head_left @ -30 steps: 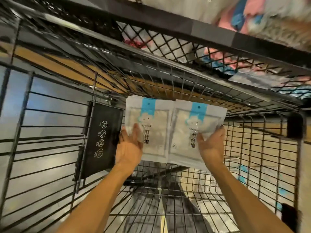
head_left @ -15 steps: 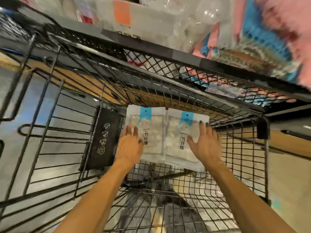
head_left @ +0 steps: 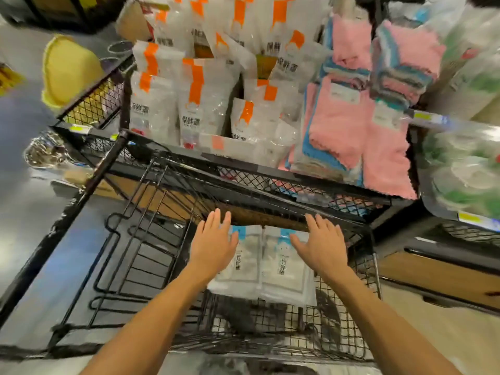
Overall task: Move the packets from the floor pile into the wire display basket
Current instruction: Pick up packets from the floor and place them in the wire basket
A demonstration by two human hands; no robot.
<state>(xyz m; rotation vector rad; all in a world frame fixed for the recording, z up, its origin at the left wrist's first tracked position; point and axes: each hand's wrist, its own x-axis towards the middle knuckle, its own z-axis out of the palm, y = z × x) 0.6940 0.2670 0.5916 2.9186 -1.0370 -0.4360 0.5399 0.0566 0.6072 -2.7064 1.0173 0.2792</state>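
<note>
Two packets (head_left: pixel 261 262) are standing side by side in the basket (head_left: pixel 349 331). The left hand (head_left: pixel 213 246), at nine o'clock, and right hand (head_left: pixel 320 249), at three, are hovering flat-fingered, gripping nothing.

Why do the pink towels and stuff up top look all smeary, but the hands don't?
In the head view, the fluffy pink towels and orange-labelled clear bags are motion-blurred; the left hand, right hand and two white blue-tabbed packets stay fairly sharp; the wide lens bends the black wire basket.

Black matt metal wire display basket (head_left: pixel 349 345), glossy white plastic packets with blue tabs (head_left: pixel 284 272), and fluffy pink cloth towels (head_left: pixel 343 123) on the shelf above.
</note>
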